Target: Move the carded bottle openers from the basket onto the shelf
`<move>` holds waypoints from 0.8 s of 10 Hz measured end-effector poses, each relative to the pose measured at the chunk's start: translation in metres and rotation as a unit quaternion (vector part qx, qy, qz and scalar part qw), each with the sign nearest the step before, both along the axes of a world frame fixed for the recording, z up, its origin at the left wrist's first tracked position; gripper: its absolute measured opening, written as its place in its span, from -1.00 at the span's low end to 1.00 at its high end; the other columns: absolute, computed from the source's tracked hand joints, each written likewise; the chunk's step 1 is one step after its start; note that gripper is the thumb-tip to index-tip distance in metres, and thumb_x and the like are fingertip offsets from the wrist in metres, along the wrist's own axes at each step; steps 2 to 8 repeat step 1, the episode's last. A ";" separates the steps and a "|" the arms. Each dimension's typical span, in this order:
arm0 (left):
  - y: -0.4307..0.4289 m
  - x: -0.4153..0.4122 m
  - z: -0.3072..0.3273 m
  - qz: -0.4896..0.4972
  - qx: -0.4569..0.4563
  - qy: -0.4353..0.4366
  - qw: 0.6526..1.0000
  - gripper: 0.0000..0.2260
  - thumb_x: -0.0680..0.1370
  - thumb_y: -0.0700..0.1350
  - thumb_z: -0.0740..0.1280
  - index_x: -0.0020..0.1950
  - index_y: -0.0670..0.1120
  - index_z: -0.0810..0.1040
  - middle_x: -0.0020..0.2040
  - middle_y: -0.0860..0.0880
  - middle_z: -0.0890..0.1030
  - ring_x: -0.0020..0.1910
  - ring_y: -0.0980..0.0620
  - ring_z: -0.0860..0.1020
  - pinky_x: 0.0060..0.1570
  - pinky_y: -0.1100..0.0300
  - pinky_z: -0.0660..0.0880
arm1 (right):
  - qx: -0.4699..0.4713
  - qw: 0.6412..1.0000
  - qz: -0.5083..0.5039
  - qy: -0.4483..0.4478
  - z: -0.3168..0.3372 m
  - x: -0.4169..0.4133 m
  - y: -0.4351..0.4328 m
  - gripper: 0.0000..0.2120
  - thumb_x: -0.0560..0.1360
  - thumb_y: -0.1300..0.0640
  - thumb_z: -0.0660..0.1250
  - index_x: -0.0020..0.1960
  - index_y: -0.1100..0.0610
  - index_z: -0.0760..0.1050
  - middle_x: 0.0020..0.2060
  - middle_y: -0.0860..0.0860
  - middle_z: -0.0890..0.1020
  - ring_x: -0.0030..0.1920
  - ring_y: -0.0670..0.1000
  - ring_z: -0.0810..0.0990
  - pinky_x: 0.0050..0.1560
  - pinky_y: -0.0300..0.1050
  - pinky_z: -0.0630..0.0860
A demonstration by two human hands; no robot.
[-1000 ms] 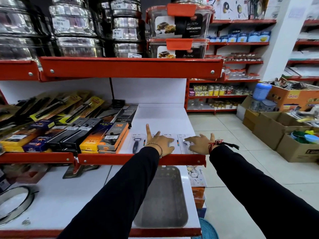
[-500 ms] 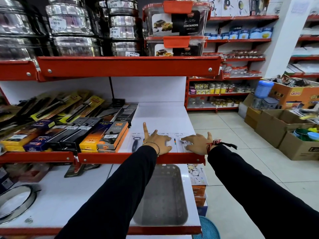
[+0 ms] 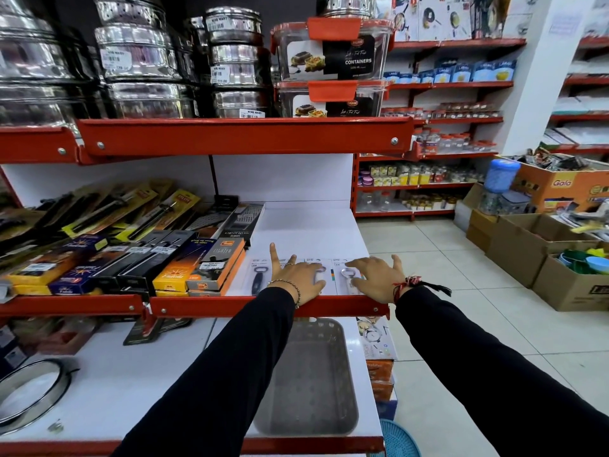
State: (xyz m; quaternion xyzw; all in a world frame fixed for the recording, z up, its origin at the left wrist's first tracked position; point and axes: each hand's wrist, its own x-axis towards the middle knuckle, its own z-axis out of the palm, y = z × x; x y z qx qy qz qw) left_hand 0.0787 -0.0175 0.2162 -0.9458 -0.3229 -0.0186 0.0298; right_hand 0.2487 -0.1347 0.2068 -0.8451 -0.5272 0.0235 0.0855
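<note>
Now both hands lie flat, fingers spread, on the white carded bottle openers (image 3: 260,275) lined along the near edge of the red-lipped white shelf (image 3: 309,232); left hand (image 3: 298,277), right hand (image 3: 375,275). Below, the grey perforated plastic basket (image 3: 306,380) looks empty. The cards are likely light, thin and bendy, best pinched at an edge.

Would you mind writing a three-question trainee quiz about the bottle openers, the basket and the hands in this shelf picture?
1. True or false: the grey basket still holds carded bottle openers.
2. Which hand rests nearest the black-handled opener card: A left hand, B right hand?
3. Fill in: the opener cards lie flat at the front of the ___ shelf.

Key: 1 false, it looks empty. 2 A. 3 middle.
</note>
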 end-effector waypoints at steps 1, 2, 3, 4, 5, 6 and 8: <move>-0.005 -0.013 0.004 0.007 0.023 -0.072 0.997 -0.53 0.62 0.19 0.02 0.52 0.16 0.28 0.51 0.09 0.39 0.59 -0.07 0.19 0.39 -0.39 -0.46 | 0.170 0.983 0.004 -0.073 0.008 -0.009 -0.008 -0.65 0.56 -0.06 0.10 0.29 -0.10 0.46 0.32 -0.07 0.53 0.32 0.01 0.46 0.39 0.18 0.14; -0.005 -0.013 0.004 0.007 0.023 -0.072 0.997 -0.53 0.62 0.19 0.02 0.52 0.16 0.28 0.51 0.09 0.39 0.59 -0.07 0.19 0.39 -0.39 -0.46 | 0.170 0.983 0.004 -0.073 0.008 -0.009 -0.008 -0.65 0.56 -0.06 0.10 0.29 -0.10 0.46 0.32 -0.07 0.53 0.32 0.01 0.46 0.39 0.18 0.14; -0.005 -0.013 0.004 0.007 0.023 -0.072 0.997 -0.53 0.62 0.19 0.02 0.52 0.16 0.28 0.51 0.09 0.39 0.59 -0.07 0.19 0.39 -0.39 -0.46 | 0.170 0.983 0.004 -0.073 0.008 -0.009 -0.008 -0.65 0.56 -0.06 0.10 0.29 -0.10 0.46 0.32 -0.07 0.53 0.32 0.01 0.46 0.39 0.18 0.14; -0.005 -0.013 0.004 0.007 0.023 -0.072 0.997 -0.53 0.62 0.19 0.02 0.52 0.16 0.28 0.51 0.09 0.39 0.59 -0.07 0.19 0.39 -0.39 -0.46 | 0.170 0.983 0.004 -0.073 0.008 -0.009 -0.008 -0.65 0.56 -0.06 0.10 0.29 -0.10 0.46 0.32 -0.07 0.53 0.32 0.01 0.46 0.39 0.18 0.14; -0.005 -0.013 0.004 0.007 0.023 -0.072 0.997 -0.53 0.62 0.19 0.02 0.52 0.16 0.28 0.51 0.09 0.39 0.59 -0.07 0.19 0.39 -0.39 -0.46 | 0.170 0.983 0.004 -0.073 0.008 -0.009 -0.008 -0.65 0.56 -0.06 0.10 0.29 -0.10 0.46 0.32 -0.07 0.53 0.32 0.01 0.46 0.39 0.18 0.14; -0.005 -0.013 0.004 0.007 0.023 -0.072 0.997 -0.53 0.62 0.19 0.02 0.52 0.16 0.28 0.51 0.09 0.39 0.59 -0.07 0.19 0.39 -0.39 -0.46 | 0.170 0.983 0.004 -0.073 0.008 -0.009 -0.008 -0.65 0.56 -0.06 0.10 0.29 -0.10 0.46 0.32 -0.07 0.53 0.32 0.01 0.46 0.39 0.18 0.14; -0.005 -0.013 0.004 0.007 0.023 -0.072 0.997 -0.53 0.62 0.19 0.02 0.52 0.16 0.28 0.51 0.09 0.39 0.59 -0.07 0.19 0.39 -0.39 -0.46 | 0.170 0.983 0.004 -0.073 0.008 -0.009 -0.008 -0.65 0.56 -0.06 0.10 0.29 -0.10 0.46 0.32 -0.07 0.53 0.32 0.01 0.46 0.39 0.18 0.14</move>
